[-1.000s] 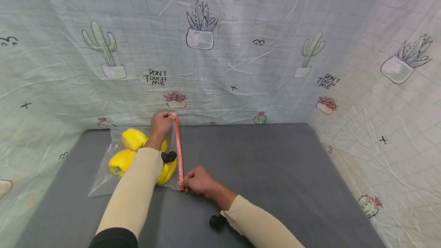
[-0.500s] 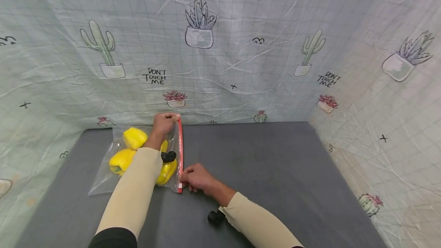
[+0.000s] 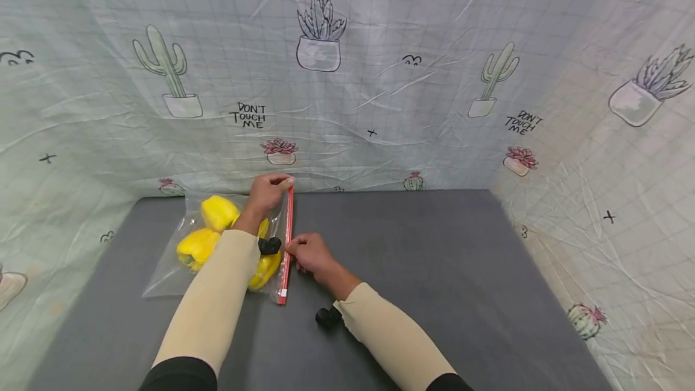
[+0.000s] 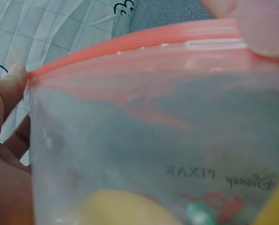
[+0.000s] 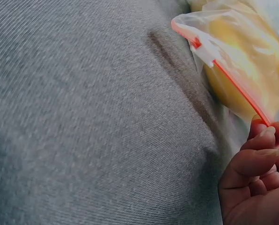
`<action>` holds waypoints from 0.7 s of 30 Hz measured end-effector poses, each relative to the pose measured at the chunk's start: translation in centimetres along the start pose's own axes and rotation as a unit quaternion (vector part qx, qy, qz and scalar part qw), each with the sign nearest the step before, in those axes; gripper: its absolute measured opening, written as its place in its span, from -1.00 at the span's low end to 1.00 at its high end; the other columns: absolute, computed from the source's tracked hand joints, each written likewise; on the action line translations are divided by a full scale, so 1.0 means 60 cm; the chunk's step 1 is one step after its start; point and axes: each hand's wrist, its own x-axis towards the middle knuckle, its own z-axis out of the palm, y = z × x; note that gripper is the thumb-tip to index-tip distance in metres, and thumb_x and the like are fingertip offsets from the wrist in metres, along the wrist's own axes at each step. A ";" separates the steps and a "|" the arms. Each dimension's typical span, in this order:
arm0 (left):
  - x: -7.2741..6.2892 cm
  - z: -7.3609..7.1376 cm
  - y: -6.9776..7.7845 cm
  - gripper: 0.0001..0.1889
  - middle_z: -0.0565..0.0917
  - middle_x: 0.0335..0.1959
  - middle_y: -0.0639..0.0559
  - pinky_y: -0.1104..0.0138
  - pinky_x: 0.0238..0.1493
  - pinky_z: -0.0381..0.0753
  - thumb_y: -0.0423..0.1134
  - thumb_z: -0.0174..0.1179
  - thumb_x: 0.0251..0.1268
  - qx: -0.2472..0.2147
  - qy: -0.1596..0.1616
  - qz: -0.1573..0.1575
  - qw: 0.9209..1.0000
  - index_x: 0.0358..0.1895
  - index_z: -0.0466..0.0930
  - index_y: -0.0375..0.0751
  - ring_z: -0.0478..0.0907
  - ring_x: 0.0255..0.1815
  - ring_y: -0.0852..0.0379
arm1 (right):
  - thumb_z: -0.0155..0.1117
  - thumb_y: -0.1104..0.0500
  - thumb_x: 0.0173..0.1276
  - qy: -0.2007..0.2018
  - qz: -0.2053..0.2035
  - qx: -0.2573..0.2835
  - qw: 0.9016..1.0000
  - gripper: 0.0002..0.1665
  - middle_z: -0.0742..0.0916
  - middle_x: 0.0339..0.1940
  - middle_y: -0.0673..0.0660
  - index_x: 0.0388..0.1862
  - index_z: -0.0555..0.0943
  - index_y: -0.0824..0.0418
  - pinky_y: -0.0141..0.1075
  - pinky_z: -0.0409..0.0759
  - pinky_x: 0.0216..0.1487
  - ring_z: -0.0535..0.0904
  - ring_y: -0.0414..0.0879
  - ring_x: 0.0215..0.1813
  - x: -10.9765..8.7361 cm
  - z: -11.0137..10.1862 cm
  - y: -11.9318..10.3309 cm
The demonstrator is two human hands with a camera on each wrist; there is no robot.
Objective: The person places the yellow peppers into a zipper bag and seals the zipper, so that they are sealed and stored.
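A clear zip bag (image 3: pixel 165 279) with a red zip strip (image 3: pixel 285 279) lies on the table, holding several yellow bell peppers (image 3: pixel 198 248). My left hand (image 3: pixel 267 193) pinches the far corner of the strip, its forearm crossing over the bag and hiding part of the peppers. Partway along the same strip, my right hand (image 3: pixel 312 253) pinches the red edge between thumb and curled fingers. A white slider (image 5: pixel 206 55) sits near the strip's close end in the right wrist view. Mirrored lettering (image 4: pixel 221 180) shows through the bag in the left wrist view.
The dark grey table (image 3: pixel 412 276) extends to the right of the bag. A wrinkled cloth (image 3: pixel 369 95) printed with cacti hangs behind and at both sides. Black wrist cameras (image 3: pixel 327 317) are worn on both arms.
My right hand has moved from the strip's near corner up along it, away from me. The white slider at the near end is now uncovered. My left hand keeps its corner, shifted slightly right.
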 end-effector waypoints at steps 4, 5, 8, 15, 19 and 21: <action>-0.008 -0.009 0.011 -0.46 0.54 0.41 -0.31 -0.10 0.46 0.45 -0.02 0.06 0.63 0.043 -0.016 -0.008 0.999 0.45 0.48 -0.30 0.46 0.44 -0.25 | 0.25 0.21 0.51 0.005 0.006 0.000 1.000 -0.72 0.55 -0.61 0.04 -0.35 0.70 0.39 -0.35 0.34 -0.59 0.35 -0.18 -0.66 0.004 -0.003 0.002; -0.012 -0.013 0.015 -0.44 0.51 0.45 -0.30 -0.12 0.48 0.44 0.01 0.04 0.63 0.061 -0.016 -0.007 0.998 0.48 0.45 -0.28 0.44 0.46 -0.26 | 0.25 0.22 0.51 0.007 0.008 0.003 1.000 -0.72 0.55 -0.61 0.04 -0.34 0.70 0.40 -0.35 0.34 -0.59 0.35 -0.18 -0.65 0.006 -0.005 0.004; -0.030 -0.036 0.024 -0.40 0.41 0.54 -0.29 -0.16 0.49 0.42 0.03 0.02 0.63 0.106 -0.004 -0.008 0.994 0.53 0.38 -0.25 0.41 0.50 -0.30 | 0.25 0.21 0.51 0.013 0.014 0.004 1.000 -0.74 0.54 -0.60 0.03 -0.31 0.71 0.38 -0.38 0.35 -0.59 0.36 -0.18 -0.64 0.013 -0.010 0.011; -0.096 -0.130 -0.008 -0.36 0.30 0.59 -0.37 -0.23 0.54 0.30 0.04 -0.06 0.66 0.091 0.047 -0.053 0.993 0.57 0.29 -0.31 0.21 0.61 -0.39 | 0.27 0.18 0.51 0.020 0.026 0.011 0.999 -0.75 0.56 -0.58 0.05 -0.28 0.72 0.36 -0.37 0.39 -0.57 0.39 -0.16 -0.61 0.024 -0.027 0.021; -0.127 -0.181 -0.042 -0.29 0.24 0.60 -0.43 -0.25 0.49 0.33 0.12 -0.13 0.66 0.070 0.061 -0.070 0.993 0.62 0.21 -0.32 0.21 0.58 -0.44 | 0.24 0.18 0.51 0.035 0.028 -0.005 0.999 -0.76 0.58 -0.56 0.05 -0.29 0.72 0.32 -0.36 0.40 -0.55 0.40 -0.14 -0.59 0.024 -0.038 0.021; -0.145 -0.202 -0.051 -0.25 0.21 0.62 -0.43 -0.29 0.46 0.33 0.17 -0.14 0.64 0.082 0.065 -0.080 0.991 0.64 0.17 -0.28 0.19 0.59 -0.47 | 0.22 0.20 0.49 0.045 0.013 -0.029 0.998 -0.77 0.59 -0.55 0.05 -0.30 0.70 0.32 -0.35 0.39 -0.54 0.40 -0.14 -0.58 0.024 -0.047 0.017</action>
